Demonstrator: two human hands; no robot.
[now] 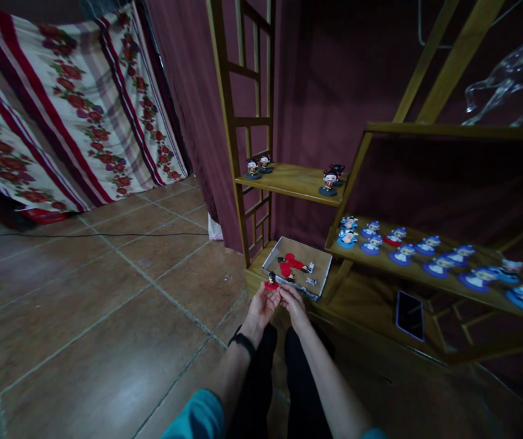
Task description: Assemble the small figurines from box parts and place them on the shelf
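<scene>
Just in front of the tray, a small figurine (271, 279) with dark hair and a red base stands upright at my fingertips. My left hand (261, 306) is closed around its base from the left. From the right, my right hand (293, 305) has its fingers bent inward and pressed against the same base; its fingertips are partly hidden. Beyond them, a shallow box (274, 249) with pale walls holds several red-based figurines (292, 261) lying down and a few small grey-and-white pieces (311, 281).
Dark-haired figurines (329, 180) stand on the upper wooden shelf (295, 177). Several blue-and-white figurines (401, 253) line the right shelf. Below lies a phone (410, 315). A clear glass horse (508, 79) stands higher up. A black cable (151, 234) crosses the tiled floor.
</scene>
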